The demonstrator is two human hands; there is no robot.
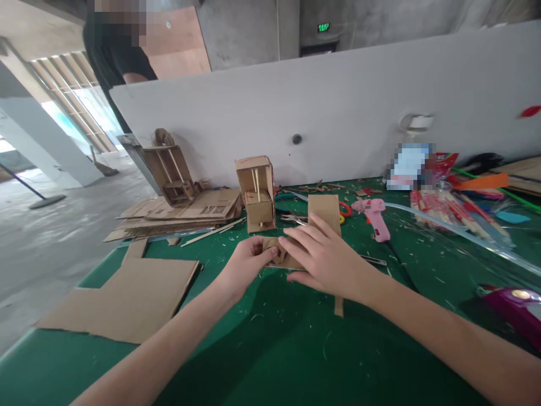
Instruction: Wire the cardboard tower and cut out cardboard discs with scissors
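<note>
Near the middle of the table, my left hand (244,264) pinches the left end of a small cardboard piece (291,260) between thumb and fingers. Folded or curled bits of cardboard sit on top of it beside the thumb. My right hand (323,259) reaches over the piece from the right, fingers stretched out and apart, their tips touching or just above it. Behind that hand rises a flat cardboard panel (324,207), its lower part hidden. A narrow cardboard strip (338,306) shows below the right wrist.
A cardboard box with sticks (258,214) stands behind my hands, with pliers (293,219) beside it. A pink glue gun (375,219) lies right. Cut cardboard (139,287) and a stacked pile (203,206) are left. A white partition (236,107) borders the table; a person stands beyond.
</note>
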